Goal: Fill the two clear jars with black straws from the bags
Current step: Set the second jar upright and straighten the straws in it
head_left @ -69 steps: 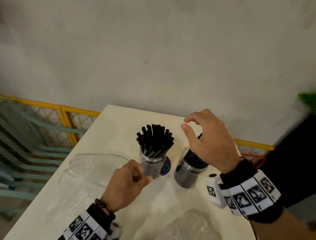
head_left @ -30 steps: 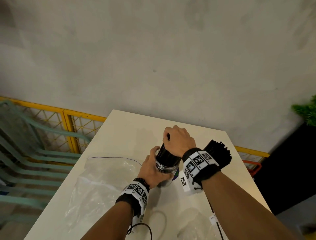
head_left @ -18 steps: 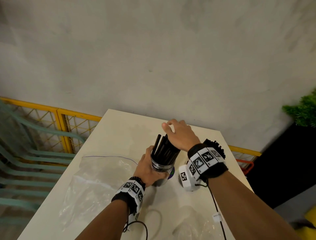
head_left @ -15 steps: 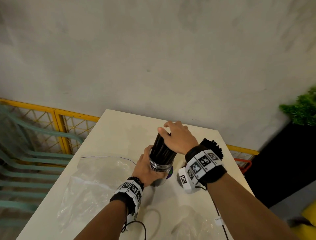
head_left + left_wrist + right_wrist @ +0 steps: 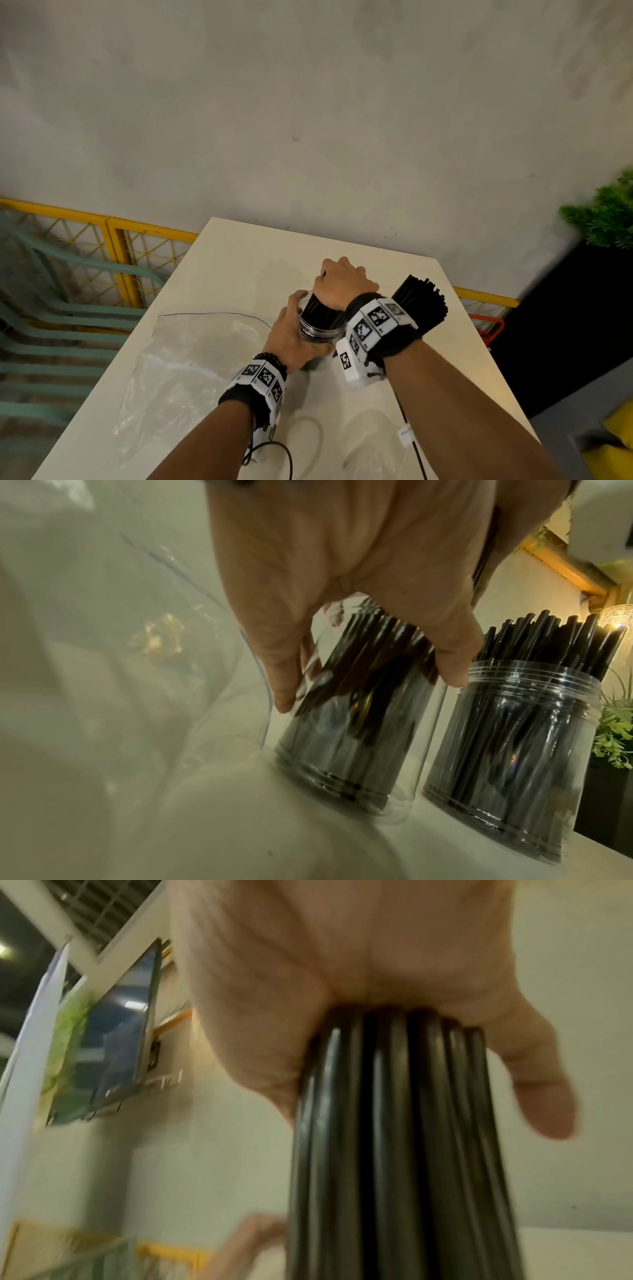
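Two clear jars stand side by side on the white table (image 5: 239, 260). My left hand (image 5: 291, 329) grips the left jar (image 5: 320, 334) around its side; the left wrist view shows its fingers (image 5: 284, 685) and thumb on the wall of that jar (image 5: 342, 737). My right hand (image 5: 340, 282) is curled over the tops of the black straws (image 5: 320, 311) in this jar. Its palm (image 5: 342, 961) bears down on the straws (image 5: 394, 1150). The right jar (image 5: 514, 764) is packed with straws (image 5: 419, 305) and stands untouched behind my right wrist.
A clear plastic bag (image 5: 191, 353) lies flat to the left of the jars, and another (image 5: 373, 445) lies near the front edge. A black cable (image 5: 284, 455) trails by my left forearm. Off the table are a yellow railing (image 5: 116, 263), green chairs and a plant (image 5: 606, 219).
My right hand has closed over the straw tops and moved down, so the bundle now stands lower in the left jar. My left hand has kept its grip on the jar.
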`<state>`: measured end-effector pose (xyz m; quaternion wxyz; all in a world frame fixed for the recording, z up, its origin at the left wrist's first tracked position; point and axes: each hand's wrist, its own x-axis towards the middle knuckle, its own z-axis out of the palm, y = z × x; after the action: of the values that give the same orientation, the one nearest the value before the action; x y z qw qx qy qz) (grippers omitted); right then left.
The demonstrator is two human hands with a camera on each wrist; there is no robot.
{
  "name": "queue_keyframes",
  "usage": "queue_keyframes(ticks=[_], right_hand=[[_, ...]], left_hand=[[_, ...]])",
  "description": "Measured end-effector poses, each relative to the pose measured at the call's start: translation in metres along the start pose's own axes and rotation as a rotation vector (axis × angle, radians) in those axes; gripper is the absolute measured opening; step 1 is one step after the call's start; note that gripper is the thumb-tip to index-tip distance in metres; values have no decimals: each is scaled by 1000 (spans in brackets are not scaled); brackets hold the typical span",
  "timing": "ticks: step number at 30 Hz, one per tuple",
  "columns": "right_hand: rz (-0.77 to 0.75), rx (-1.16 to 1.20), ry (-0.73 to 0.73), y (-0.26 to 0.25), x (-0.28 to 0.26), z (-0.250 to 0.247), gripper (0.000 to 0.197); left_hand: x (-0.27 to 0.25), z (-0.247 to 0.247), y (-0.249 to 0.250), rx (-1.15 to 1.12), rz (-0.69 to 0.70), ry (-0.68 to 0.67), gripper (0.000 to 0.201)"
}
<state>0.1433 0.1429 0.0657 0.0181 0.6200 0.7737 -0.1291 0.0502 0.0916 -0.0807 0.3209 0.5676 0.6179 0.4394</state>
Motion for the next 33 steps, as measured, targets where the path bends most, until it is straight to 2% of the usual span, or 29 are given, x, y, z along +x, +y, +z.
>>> queue_keyframes(ticks=[2, 4, 7, 11, 13, 16, 20, 28, 30, 33], right_hand=[[2, 32, -89, 4, 8, -10, 50], [-43, 97, -39, 9, 11, -19, 57], [-170, 154, 110, 10, 4, -22, 52], [-269, -94, 70, 4, -10, 1, 52], [-264, -170, 133, 8, -8, 12, 43], [-299, -112, 268, 12, -4, 16, 34], [-390, -69, 316, 16, 0, 14, 30], [-307, -84, 246, 16, -2, 14, 25], [-275, -87, 162, 15, -2, 10, 31], [-222, 49, -1, 19, 1, -10, 53]], left_hand=[[0, -1, 1, 10, 1, -4, 111], [-1, -1, 2, 16, -1, -1, 111], [-2, -1, 3, 11, -8, 7, 111], [0, -1, 3, 13, -18, 2, 112], [1, 0, 2, 20, -24, 2, 113], [1, 0, 2, 17, -16, 9, 112], [0, 0, 2, 22, -9, 20, 111], [3, 0, 0, 26, 1, 13, 112], [3, 0, 0, 29, -2, 8, 112], [2, -3, 3, 35, -9, -14, 112]])
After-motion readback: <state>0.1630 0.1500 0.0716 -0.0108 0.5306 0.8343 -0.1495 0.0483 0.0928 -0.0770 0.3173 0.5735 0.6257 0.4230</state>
